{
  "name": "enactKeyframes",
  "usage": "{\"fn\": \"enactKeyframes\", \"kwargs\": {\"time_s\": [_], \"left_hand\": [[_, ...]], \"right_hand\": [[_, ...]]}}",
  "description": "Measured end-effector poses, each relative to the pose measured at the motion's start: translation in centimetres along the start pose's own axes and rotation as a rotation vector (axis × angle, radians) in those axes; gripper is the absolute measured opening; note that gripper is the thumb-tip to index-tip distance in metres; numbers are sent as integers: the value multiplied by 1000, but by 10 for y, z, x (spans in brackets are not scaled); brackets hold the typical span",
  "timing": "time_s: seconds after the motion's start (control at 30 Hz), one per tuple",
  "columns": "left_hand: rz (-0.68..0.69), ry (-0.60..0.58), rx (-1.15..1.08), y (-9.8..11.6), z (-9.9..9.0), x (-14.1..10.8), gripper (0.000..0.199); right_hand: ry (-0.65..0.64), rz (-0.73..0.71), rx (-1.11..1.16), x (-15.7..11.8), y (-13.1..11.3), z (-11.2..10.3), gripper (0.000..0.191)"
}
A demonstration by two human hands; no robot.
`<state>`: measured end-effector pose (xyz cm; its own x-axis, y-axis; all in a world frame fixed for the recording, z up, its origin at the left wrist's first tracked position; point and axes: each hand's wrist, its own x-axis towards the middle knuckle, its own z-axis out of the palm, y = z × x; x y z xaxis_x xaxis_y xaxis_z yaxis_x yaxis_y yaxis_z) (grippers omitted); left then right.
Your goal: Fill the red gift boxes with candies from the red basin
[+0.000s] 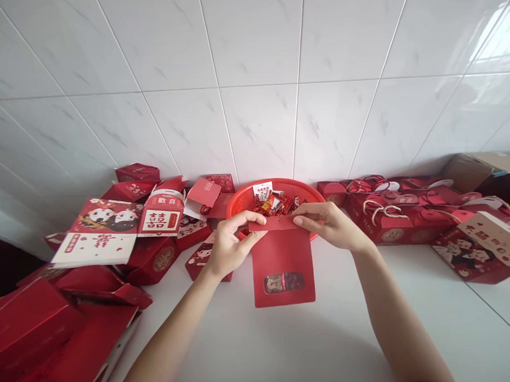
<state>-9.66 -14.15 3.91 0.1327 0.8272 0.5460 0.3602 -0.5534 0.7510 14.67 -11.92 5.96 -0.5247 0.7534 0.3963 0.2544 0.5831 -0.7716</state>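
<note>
A red paper box (282, 254) with a small oval window near its lower edge is held up in the middle. My left hand (236, 239) pinches the upper left corner of its top flap between thumb and fingers. At the flap's upper right corner, my right hand (330, 224) grips it the same way. Small holes show in the flap between the hands. Just behind the box stands a red plastic basket (238, 199) with wrapped sweets (276, 202) inside, partly hidden by the box and hands.
Red boxes with printed figures (108, 220) are piled on the left, and larger red boxes (28, 330) lie nearer. Red boxes with rope handles (387, 219) line the right, beside a cardboard box (486, 169). A tiled wall (260, 117) rises behind the white table (279, 347).
</note>
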Motion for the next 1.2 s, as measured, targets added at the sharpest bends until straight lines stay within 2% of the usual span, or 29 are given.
{"fn": "enactKeyframes", "kwargs": {"time_s": [0.13,0.2,0.3,0.43,0.6,0.73,0.87,0.93,1.0,1.1,1.13,1.2], "left_hand": [[23,-84,-34,0,-4,0,18],[25,-116,-88,0,-6,0,28],[-33,-85,-141,2,-6,0,43],[-109,-52,-77,5,-2,1,33],[-69,35,-14,9,2,-2,25],[-55,12,-13,7,2,-4,25],[-46,-64,-63,3,3,-5,38],[-27,-123,-107,0,5,-5,49],[-15,-169,-120,-7,9,-5,49],[4,-199,-32,-23,24,-6,32],[31,-213,20,-30,31,-6,28],[151,-221,162,-43,44,-9,21]], "right_hand": [[11,-19,-41,0,1,-1,41],[21,-33,-39,-1,1,-3,39],[42,-50,-35,-3,-1,-4,37],[62,-55,-52,-4,-1,-5,37],[44,-47,-31,-4,-2,-6,35],[25,-76,-61,-4,-2,-8,34],[28,-81,-82,-10,-5,-20,30],[117,-59,-77,-18,-7,-32,29],[305,-33,-51,-30,-8,-48,29],[613,1,-25,-54,-6,-71,30],[685,14,-33,-63,-5,-78,31],[753,67,-76,-84,-5,-91,34]]}}
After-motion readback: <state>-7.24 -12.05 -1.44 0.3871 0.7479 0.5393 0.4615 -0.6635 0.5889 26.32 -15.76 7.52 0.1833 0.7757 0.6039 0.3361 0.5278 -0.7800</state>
